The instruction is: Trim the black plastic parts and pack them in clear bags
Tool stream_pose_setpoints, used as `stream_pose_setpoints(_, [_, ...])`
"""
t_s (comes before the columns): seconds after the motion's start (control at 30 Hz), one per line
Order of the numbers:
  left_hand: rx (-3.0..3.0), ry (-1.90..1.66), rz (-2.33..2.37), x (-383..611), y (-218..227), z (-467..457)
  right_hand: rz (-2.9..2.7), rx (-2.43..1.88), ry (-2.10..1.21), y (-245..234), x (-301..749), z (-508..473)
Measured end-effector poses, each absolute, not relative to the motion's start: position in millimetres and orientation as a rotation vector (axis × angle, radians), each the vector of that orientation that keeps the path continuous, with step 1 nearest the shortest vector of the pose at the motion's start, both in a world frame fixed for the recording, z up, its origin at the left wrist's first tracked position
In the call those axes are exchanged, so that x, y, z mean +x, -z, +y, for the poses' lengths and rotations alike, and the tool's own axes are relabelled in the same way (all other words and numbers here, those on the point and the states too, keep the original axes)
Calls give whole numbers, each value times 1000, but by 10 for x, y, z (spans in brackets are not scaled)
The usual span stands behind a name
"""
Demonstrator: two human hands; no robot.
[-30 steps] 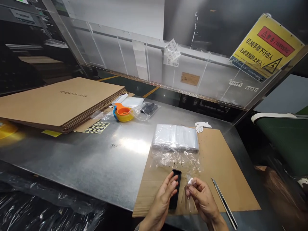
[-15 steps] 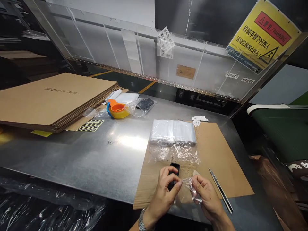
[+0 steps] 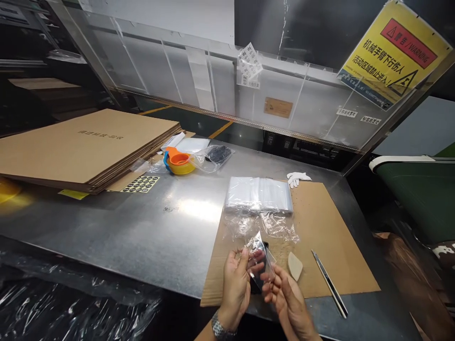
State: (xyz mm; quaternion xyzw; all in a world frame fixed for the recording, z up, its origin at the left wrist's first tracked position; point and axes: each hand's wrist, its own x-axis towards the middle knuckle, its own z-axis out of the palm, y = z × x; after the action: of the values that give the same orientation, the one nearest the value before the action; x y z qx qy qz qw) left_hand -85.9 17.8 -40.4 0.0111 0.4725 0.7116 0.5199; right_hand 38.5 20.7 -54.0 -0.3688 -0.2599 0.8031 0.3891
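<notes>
Between my two hands is a small clear plastic bag [image 3: 259, 244], its upper corner pointing away from me. My left hand [image 3: 237, 279] pinches its left side with the thumb, fingers behind the film. The right side is held in the fingers of my right hand [image 3: 284, 291]. Under the bag, on the cardboard sheet [image 3: 337, 246], lies a black object [image 3: 256, 284], mostly covered by my hands. Right of my right hand sit a beige wedge-shaped piece [image 3: 295, 266] and a utility knife [image 3: 330, 283]. A stack of clear plastic bags [image 3: 259, 195] lies just beyond.
A white glove [image 3: 298, 178] lies behind the cardboard sheet. Stacked flat cardboard [image 3: 88, 147] fills the table's left, near a sticker sheet [image 3: 141, 183] and an orange and yellow tape roll [image 3: 179, 162]. A clear panel with a yellow warning sign [image 3: 394, 57] stands behind the metal table [image 3: 170, 237].
The crumpled bag is now spread out between my hands and lifted over the black object. My right hand has moved left, uncovering the beige piece. The view has shifted slightly.
</notes>
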Motion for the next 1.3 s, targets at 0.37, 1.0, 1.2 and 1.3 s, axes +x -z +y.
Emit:
stream_pose_setpoints(0.37, [-8, -1812, 1073, -846, 512, 11, -424, -1093, -2076, 608, 173, 193])
stream_pose_setpoints(1.0, [412, -2030, 1582, -1031, 585, -298, -1254, -1173, -1523, 494, 273, 217])
stream_pose_setpoints(1.2, [985, -1461, 1406, -1010, 424, -352, -1668, -1157, -1364, 393, 285, 200])
stream_pose_setpoints(1.3, [851, -1313, 1197, -982, 420, -293, -1820, -1211, -1301, 373, 292, 186])
